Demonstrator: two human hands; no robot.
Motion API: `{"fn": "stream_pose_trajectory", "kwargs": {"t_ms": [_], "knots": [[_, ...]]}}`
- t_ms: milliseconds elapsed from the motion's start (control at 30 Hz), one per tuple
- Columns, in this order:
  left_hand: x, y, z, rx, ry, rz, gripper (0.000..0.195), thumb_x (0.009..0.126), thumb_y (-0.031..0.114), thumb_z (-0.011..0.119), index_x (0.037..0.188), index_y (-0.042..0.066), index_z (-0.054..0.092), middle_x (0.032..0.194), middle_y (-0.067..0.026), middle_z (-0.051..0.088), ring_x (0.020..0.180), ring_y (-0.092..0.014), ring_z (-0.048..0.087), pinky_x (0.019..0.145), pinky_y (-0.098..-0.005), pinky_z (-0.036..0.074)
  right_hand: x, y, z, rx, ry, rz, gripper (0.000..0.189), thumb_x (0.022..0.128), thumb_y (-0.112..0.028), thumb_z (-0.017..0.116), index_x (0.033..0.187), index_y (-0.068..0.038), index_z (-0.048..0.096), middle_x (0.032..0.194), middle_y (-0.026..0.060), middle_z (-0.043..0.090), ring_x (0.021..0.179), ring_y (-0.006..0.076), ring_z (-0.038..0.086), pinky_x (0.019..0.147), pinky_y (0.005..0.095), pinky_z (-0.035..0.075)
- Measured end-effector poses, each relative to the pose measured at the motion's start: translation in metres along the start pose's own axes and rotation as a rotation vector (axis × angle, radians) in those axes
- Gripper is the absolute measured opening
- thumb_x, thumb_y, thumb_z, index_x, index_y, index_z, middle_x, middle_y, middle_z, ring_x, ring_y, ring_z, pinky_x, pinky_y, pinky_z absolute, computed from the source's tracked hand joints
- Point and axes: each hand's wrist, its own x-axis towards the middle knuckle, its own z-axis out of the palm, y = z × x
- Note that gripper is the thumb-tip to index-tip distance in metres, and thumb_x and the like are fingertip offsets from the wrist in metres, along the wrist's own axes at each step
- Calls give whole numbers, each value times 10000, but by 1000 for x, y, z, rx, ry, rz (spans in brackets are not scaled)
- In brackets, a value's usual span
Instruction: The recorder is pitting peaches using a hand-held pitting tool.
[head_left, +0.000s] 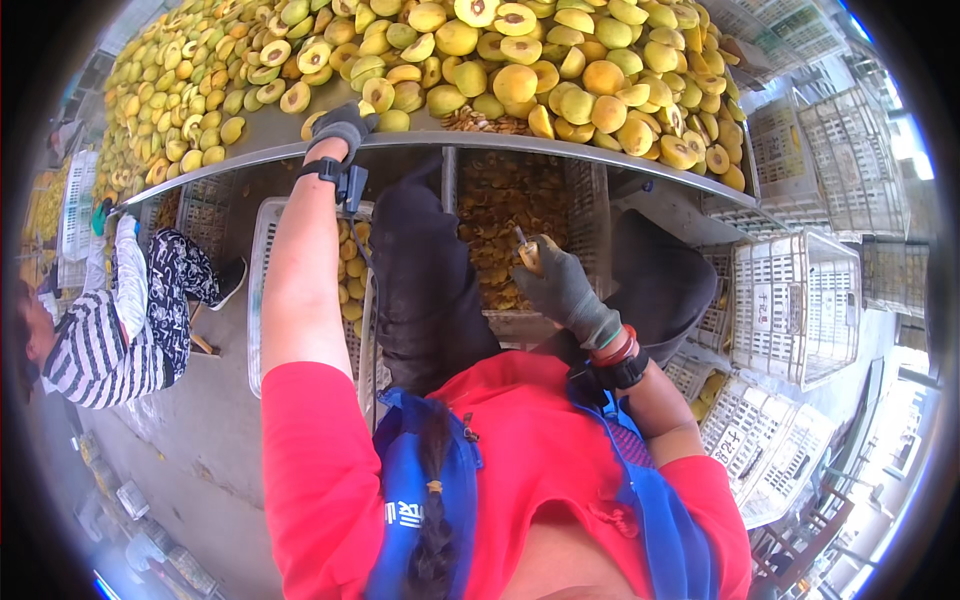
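Note:
My left hand (343, 126), in a grey glove, is at the near edge of a metal table (285, 154) heaped with yellow-green stone fruit (517, 82), which look like apricots. Many are cut in half, some with the stone showing. Pieces of fruit lie right beside its fingers; whether it grips one is hidden. My right hand (566, 292), gloved too, is low over my lap and closed around the wooden handle of a small pointed tool (528, 253). The tool's thin metal tip points up and away from me. A small pile of fruit stones (484, 122) lies near the table edge.
Between my knees, under the table, a crate holds brown fruit stones (514, 195). A white plastic crate (262, 300) of fruit stands left of my leg. Stacked plastic crates (795, 307) are at the right. Another person (112, 337) sits at the table to the left.

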Motion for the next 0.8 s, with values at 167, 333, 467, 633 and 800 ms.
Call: {"fn": "stream_pose_trajectory", "kwargs": {"t_ms": [167,333,467,633,800], "knots": [[-55,1,15,-666,577,346,543,852,422,592,1258,82,469,1080,-205,612,1026,-340,582,879,-383,450,6,-1,1,126,43,-82,164,809,-113,587,927,-29,510,650,102,553,554,179,574,503,335,441],[-174,81,-16,-799,644,824,492,830,266,659,1255,89,485,1224,-140,531,1140,-283,517,934,-349,440,21,-43,-15,792,-10,65,145,887,-162,554,975,-54,513,644,-22,499,481,51,449,405,209,351],[-217,119,-10,-632,578,968,500,791,274,688,1227,98,517,1255,-151,489,1168,-330,480,962,-377,424,34,-39,-25,695,18,-180,248,903,-280,560,1010,-58,529,665,-36,499,479,30,431,419,188,346],[-241,149,14,-1183,427,902,770,743,325,747,1323,9,352,1299,-149,458,1213,-278,440,1014,-373,370,-1,-73,-48,1112,-78,111,306,864,-120,587,1147,-24,520,934,7,566,773,74,524,635,235,456],[-250,158,22,-1377,344,762,745,839,467,596,1337,-14,322,1274,-143,459,1166,-222,456,1002,-337,362,-9,-67,-35,845,138,-75,257,860,-141,602,1077,-18,541,881,54,595,712,129,574,582,264,466]]}}
